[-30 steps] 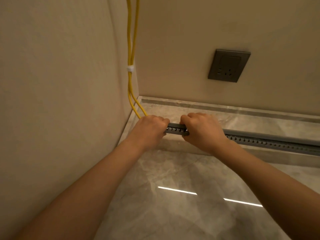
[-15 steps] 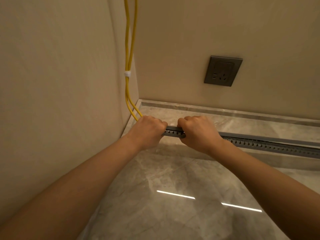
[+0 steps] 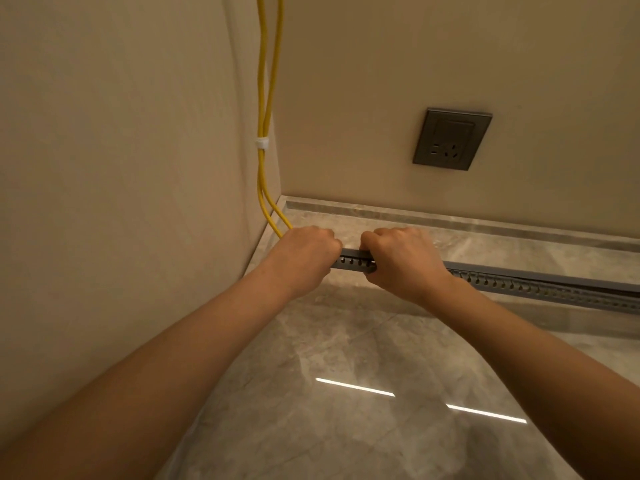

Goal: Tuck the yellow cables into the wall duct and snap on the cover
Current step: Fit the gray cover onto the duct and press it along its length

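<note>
Two yellow cables [image 3: 262, 98] hang down the wall corner, bound by a white tie [image 3: 261, 143], and run under my left hand [image 3: 304, 258]. A grey slotted duct [image 3: 540, 285] lies along the stone floor toward the right. My left hand grips the duct's left end with curled fingers. My right hand [image 3: 401, 261] grips the duct just beside it, thumb under the slotted side. A short stretch of duct [image 3: 353, 259] shows between the fists. Whether a cover sits on the duct is unclear; the cables inside are hidden.
A dark grey wall socket [image 3: 452, 138] sits on the back wall, above the stone skirting [image 3: 450, 216]. The left wall [image 3: 121, 168] stands close beside my left arm. Polished stone floor [image 3: 346, 393] spreads in front, with two light reflections.
The view has shifted slightly, so the socket and cables sit a little lower and left. Both hands keep the same grip on the duct's left end.
</note>
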`<move>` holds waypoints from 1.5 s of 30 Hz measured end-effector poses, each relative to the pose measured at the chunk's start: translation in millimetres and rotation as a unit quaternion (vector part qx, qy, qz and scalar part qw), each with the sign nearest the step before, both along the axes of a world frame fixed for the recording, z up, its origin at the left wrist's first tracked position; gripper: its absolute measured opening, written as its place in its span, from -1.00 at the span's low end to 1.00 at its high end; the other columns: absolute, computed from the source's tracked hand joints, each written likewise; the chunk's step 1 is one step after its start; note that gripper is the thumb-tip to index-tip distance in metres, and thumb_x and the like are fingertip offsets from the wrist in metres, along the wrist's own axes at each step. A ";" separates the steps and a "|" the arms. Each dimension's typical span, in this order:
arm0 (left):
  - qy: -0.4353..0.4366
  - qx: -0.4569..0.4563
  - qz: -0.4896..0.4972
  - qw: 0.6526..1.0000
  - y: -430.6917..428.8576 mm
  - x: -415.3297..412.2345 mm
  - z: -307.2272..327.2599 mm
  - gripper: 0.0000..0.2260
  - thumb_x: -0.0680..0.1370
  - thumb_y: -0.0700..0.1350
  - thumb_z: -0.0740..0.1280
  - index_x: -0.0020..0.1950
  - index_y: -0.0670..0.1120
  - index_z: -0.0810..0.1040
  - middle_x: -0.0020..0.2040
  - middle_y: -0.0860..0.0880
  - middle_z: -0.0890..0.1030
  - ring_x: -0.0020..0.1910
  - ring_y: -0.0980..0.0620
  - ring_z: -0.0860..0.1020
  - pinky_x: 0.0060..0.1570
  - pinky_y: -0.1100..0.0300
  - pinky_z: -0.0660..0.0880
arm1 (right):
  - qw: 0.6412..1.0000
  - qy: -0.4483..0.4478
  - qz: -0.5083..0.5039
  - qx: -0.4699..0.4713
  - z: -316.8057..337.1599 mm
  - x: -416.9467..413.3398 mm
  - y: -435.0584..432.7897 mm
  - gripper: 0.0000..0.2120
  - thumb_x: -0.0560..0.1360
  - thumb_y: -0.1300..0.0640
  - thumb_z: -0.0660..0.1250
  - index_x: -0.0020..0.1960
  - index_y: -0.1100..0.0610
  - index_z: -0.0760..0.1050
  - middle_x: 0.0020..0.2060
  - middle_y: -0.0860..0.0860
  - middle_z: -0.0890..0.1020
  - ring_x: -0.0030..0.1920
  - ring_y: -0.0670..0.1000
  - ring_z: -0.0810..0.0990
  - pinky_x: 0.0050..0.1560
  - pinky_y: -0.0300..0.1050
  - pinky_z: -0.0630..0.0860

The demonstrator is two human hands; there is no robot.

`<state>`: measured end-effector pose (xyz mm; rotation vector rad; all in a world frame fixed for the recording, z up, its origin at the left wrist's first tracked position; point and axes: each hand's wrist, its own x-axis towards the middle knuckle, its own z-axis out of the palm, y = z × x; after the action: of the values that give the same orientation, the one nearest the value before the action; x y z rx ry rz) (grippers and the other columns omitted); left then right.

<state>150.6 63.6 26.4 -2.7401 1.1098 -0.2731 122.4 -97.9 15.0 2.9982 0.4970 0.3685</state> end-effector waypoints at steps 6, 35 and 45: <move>0.001 -0.020 -0.006 1.000 0.8 -1.2 -0.9 -0.89 0.54 -0.17 0.25 0.02 -0.12 0.54 -0.09 -0.09 0.57 -0.11 -0.07 0.53 -0.26 0.14 0.30 | 0.999 0.021 -0.003 -0.023 2.6 -3.5 3.6 -0.87 0.44 0.13 0.31 -0.06 0.10 0.41 -0.21 0.00 0.52 -0.31 0.01 0.36 -0.41 -0.12 0.23; -0.027 0.076 -0.029 0.996 1.2 -2.1 -20.7 -0.92 0.54 -0.22 0.23 -0.04 -0.12 0.52 -0.15 -0.08 0.59 -0.21 -0.06 0.55 -0.37 0.14 0.27 | 0.998 0.047 0.006 -0.048 -5.2 -6.1 10.9 -0.90 0.44 0.26 0.22 -0.06 0.14 0.44 -0.19 0.05 0.57 -0.28 0.08 0.45 -0.36 -0.09 0.23; -0.035 0.020 -0.019 0.999 7.2 7.7 -40.2 -0.96 0.48 -0.16 0.29 -0.12 -0.06 0.53 -0.22 -0.03 0.62 -0.24 -0.05 0.58 -0.40 0.15 0.23 | 0.998 0.043 -0.033 -0.012 -27.9 -24.0 -37.7 -0.79 0.51 0.11 0.23 0.15 0.03 0.42 -0.04 -0.01 0.55 -0.10 0.04 0.50 -0.33 -0.10 0.42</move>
<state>158.3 70.8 -13.8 -2.6553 1.1369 -0.3445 98.4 -135.5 -12.9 3.0091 0.4052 0.2270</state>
